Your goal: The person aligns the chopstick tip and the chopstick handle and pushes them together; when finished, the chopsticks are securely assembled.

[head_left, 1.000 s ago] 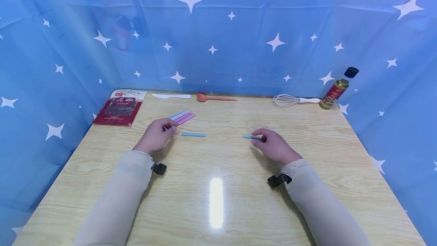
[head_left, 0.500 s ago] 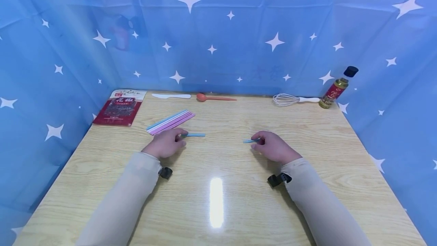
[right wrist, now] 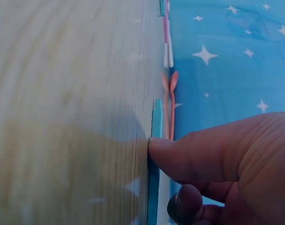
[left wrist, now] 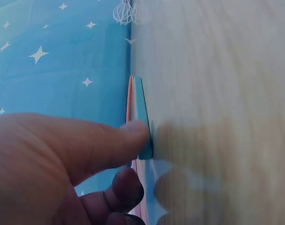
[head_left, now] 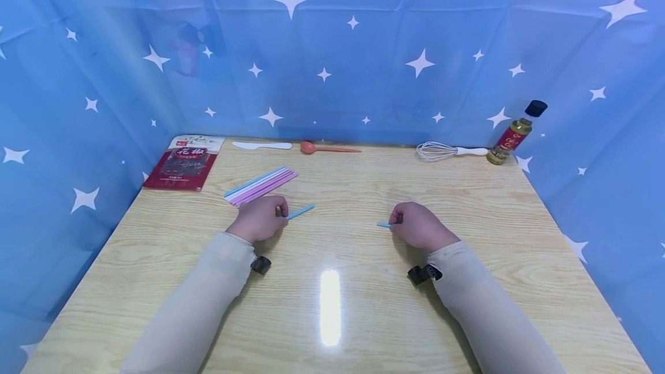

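Observation:
In the head view my left hand (head_left: 260, 218) bends over the near end of a slim light blue stick (head_left: 301, 210), whose far end points right and away. The left wrist view has the thumb pressed on this flat turquoise stick (left wrist: 140, 101), just over the wood. My right hand (head_left: 418, 225) pinches a second light blue stick (head_left: 383, 224); only its left tip shows from the head. Seen from the right wrist, the thumb lies across that stick (right wrist: 157, 119) low at the table. Behind the left hand lie several blue, white and pink sticks (head_left: 261, 185) side by side.
Along the back of the wooden table (head_left: 363, 316) lie a red spice packet (head_left: 183, 166), a white knife (head_left: 262, 145), an orange spoon (head_left: 329, 149) and a whisk (head_left: 451, 152). An oil bottle (head_left: 510, 140) stands back right. A blue starry curtain (head_left: 353, 74) hangs behind.
The left hand has come from the stick bundle, right and nearer, to the single blue stick, which has turned to a slant. The right hand's fingers have curled in and its stick sits slightly nearer.

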{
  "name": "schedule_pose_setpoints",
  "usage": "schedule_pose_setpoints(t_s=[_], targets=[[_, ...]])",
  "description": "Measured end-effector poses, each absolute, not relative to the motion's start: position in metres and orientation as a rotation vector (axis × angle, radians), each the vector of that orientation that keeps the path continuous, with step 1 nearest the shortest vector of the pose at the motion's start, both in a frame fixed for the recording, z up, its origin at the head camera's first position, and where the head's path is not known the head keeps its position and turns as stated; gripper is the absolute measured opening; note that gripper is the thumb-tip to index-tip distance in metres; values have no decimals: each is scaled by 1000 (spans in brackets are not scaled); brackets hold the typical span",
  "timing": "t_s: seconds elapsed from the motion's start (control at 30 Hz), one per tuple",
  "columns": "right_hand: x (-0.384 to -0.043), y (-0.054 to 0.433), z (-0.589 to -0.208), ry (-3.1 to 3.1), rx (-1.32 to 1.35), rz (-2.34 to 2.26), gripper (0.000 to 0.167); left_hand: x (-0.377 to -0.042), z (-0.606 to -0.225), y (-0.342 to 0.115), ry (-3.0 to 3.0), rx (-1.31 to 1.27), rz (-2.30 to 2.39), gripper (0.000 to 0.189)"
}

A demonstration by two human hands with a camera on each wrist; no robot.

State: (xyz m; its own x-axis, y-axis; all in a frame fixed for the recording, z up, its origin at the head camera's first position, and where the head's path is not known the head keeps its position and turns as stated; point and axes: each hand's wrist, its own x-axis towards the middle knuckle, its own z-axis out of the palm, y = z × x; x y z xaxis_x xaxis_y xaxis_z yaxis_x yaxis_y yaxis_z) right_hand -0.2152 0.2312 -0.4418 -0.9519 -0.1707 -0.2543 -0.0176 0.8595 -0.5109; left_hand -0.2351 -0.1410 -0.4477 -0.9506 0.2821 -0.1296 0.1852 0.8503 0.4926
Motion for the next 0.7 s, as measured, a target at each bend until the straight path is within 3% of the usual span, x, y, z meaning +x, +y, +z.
schedule_pose_setpoints(t_s=[0.23,0.7], targets=[[-215,227,-441,2738,-229,-828,9,-236,-450,-141,2829,371,808,9],[-201,208,-423,2647,-468,-1359,16,-224,-441,-122,2572,598,1556,5]])
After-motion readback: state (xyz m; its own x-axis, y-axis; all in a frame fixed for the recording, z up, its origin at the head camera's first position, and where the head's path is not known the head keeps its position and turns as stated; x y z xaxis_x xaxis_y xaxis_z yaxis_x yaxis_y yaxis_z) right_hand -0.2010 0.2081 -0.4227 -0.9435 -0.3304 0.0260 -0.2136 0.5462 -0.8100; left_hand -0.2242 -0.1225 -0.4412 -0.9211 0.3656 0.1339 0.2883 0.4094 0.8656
